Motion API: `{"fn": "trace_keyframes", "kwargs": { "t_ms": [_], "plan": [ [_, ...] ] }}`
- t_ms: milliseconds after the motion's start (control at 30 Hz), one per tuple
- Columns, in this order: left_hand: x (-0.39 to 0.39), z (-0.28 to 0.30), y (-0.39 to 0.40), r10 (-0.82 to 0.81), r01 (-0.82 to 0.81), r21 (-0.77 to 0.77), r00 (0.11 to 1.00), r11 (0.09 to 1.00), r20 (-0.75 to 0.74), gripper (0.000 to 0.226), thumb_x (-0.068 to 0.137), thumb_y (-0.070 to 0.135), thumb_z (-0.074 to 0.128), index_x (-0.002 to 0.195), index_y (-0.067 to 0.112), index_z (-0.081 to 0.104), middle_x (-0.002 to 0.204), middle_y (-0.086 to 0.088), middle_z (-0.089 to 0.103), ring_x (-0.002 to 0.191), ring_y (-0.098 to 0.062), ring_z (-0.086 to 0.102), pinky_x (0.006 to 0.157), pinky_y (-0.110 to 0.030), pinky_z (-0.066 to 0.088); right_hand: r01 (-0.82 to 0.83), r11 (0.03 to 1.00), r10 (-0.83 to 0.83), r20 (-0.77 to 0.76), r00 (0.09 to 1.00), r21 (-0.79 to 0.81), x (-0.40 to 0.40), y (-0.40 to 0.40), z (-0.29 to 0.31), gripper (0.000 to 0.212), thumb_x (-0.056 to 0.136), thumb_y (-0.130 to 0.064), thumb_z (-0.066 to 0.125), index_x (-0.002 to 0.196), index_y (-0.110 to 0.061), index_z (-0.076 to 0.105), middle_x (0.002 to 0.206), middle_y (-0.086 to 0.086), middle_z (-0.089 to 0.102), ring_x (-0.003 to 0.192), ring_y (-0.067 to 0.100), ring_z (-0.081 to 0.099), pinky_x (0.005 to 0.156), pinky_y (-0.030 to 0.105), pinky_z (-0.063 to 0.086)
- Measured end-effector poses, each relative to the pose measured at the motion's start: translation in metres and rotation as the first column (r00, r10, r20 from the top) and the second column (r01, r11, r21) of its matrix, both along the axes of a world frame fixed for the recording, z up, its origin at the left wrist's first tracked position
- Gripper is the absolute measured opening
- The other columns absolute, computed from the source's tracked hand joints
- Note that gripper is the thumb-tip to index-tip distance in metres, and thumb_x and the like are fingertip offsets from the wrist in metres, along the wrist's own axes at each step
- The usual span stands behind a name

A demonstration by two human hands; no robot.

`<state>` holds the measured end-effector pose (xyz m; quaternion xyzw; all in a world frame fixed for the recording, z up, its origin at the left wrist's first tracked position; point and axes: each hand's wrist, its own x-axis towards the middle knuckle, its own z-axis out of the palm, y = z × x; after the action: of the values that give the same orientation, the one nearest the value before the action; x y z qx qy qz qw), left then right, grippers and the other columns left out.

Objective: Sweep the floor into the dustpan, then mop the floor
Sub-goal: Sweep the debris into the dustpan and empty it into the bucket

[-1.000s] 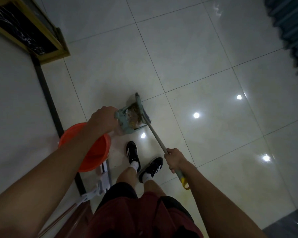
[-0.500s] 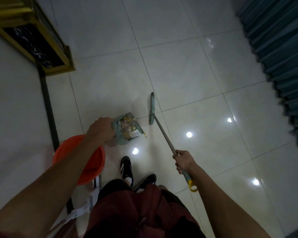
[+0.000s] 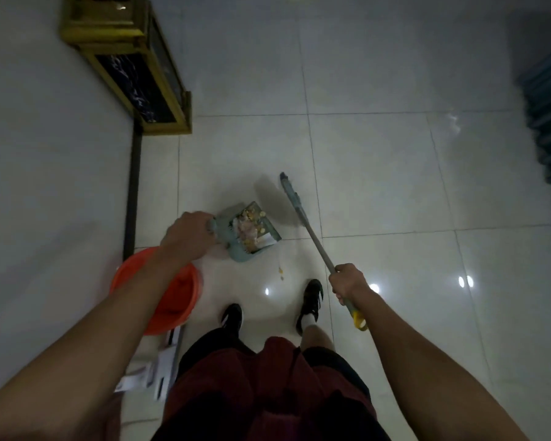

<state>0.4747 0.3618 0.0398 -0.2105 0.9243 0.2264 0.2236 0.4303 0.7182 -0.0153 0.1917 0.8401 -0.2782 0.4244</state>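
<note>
Glossy tiled floor (image 3: 379, 173), orange bucket (image 3: 172, 300), yellow crumbs (image 3: 281, 273), gold-framed cabinet (image 3: 134, 68)

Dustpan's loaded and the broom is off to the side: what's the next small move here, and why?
Probably set the dustpan back down and bring the broom head behind the yellow crumbs lying on the tile between pan and shoes, then flick them in. The left hand grips the pan handle, the right hand the broom, so both are ready.
</note>
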Motion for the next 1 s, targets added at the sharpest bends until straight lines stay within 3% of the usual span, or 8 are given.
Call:
{"fn": "trace_keyframes", "kwargs": {
  "t_ms": [133,233,400,533,633,733,800,1000],
  "plan": [
    [0.005,0.019,0.029,0.145,-0.146,-0.024,0.989,0.989,-0.025,0.008,0.084,0.019,0.061,0.087,0.019,0.068,0.092,-0.015,0.073,0.089,-0.037,0.069,0.078,-0.042,0.058,-0.170,0.985,0.170,-0.005,0.985,-0.039,-0.057,0.020,-0.018,0.023,0.088,-0.007,0.050,0.105,0.004,0.062,0.100,0.025,0.068,0.069,0.030,0.062,0.057,0.035,0.054],
    [0.017,0.029,0.052,0.240,-0.241,-0.043,0.970,0.970,-0.039,0.007,0.083,0.016,0.060,0.080,0.018,0.066,0.084,-0.012,0.073,0.081,-0.035,0.069,0.072,-0.040,0.057,-0.324,0.945,0.324,-0.016,0.946,-0.051,-0.092,0.026,-0.022,0.028,0.089,-0.007,0.051,0.114,0.003,0.057,0.105,0.023,0.064,0.070,0.031,0.065,0.051,0.032,0.055],
    [0.054,0.027,0.095,0.440,-0.440,-0.063,0.898,0.896,-0.007,0.013,0.087,0.025,0.065,0.094,0.017,0.074,0.087,-0.008,0.074,0.078,-0.032,0.069,0.065,-0.033,0.049,-0.566,0.824,0.565,-0.049,0.824,-0.023,-0.134,0.008,-0.013,0.029,0.089,0.001,0.052,0.118,0.004,0.054,0.109,0.021,0.061,0.060,0.025,0.060,0.042,0.028,0.049],
    [0.087,0.026,0.133,0.568,-0.568,-0.018,0.823,0.823,-0.024,0.007,0.089,0.028,0.065,0.092,0.025,0.072,0.090,-0.005,0.075,0.080,-0.030,0.069,0.068,-0.036,0.054,-0.578,0.814,0.577,-0.034,0.816,-0.060,-0.144,-0.014,-0.015,0.033,0.089,-0.003,0.056,0.121,0.005,0.052,0.107,0.016,0.056,0.071,0.032,0.065,0.047,0.030,0.052],
    [0.114,0.023,0.160,0.644,-0.645,-0.017,0.764,0.764,-0.036,0.003,0.088,0.026,0.068,0.085,0.028,0.069,0.090,-0.007,0.074,0.084,-0.032,0.068,0.072,-0.039,0.055,-0.589,0.805,0.593,0.054,0.804,-0.066,-0.142,-0.025,-0.021,0.031,0.093,-0.002,0.054,0.123,0.003,0.049,0.115,0.024,0.057,0.080,0.036,0.068,0.065,0.044,0.061],
    [0.138,0.019,0.191,0.706,-0.709,-0.035,0.705,0.704,-0.074,0.005,0.086,0.023,0.070,0.091,0.025,0.072,0.095,-0.010,0.074,0.089,-0.034,0.067,0.072,-0.036,0.052,-0.701,0.713,0.699,0.062,0.712,0.007,-0.133,-0.021,-0.029,0.025,0.096,-0.002,0.050,0.120,0.007,0.053,0.099,0.024,0.059,0.062,0.028,0.062,0.052,0.035,0.057],
    [0.156,0.015,0.214,0.736,-0.738,0.000,0.673,0.675,-0.074,0.010,0.086,0.022,0.070,0.085,0.031,0.068,0.092,-0.006,0.073,0.086,-0.031,0.066,0.072,-0.035,0.051,-0.753,0.657,0.747,0.094,0.658,0.044,-0.119,-0.007,-0.032,0.027,0.098,-0.003,0.048,0.121,0.010,0.053,0.091,0.023,0.062,0.059,0.027,0.061,0.050,0.034,0.055],
    [0.205,0.000,0.290,0.821,-0.821,0.019,0.571,0.571,-0.005,0.013,0.085,0.023,0.067,0.080,0.034,0.065,0.082,0.007,0.068,0.076,-0.019,0.063,0.064,-0.034,0.054,-0.862,0.501,0.854,0.118,0.506,0.071,-0.068,0.058,-0.030,0.031,0.094,-0.007,0.047,0.122,0.008,0.052,0.106,0.024,0.065,0.089,0.036,0.070,0.081,0.049,0.060]
  ]
}}
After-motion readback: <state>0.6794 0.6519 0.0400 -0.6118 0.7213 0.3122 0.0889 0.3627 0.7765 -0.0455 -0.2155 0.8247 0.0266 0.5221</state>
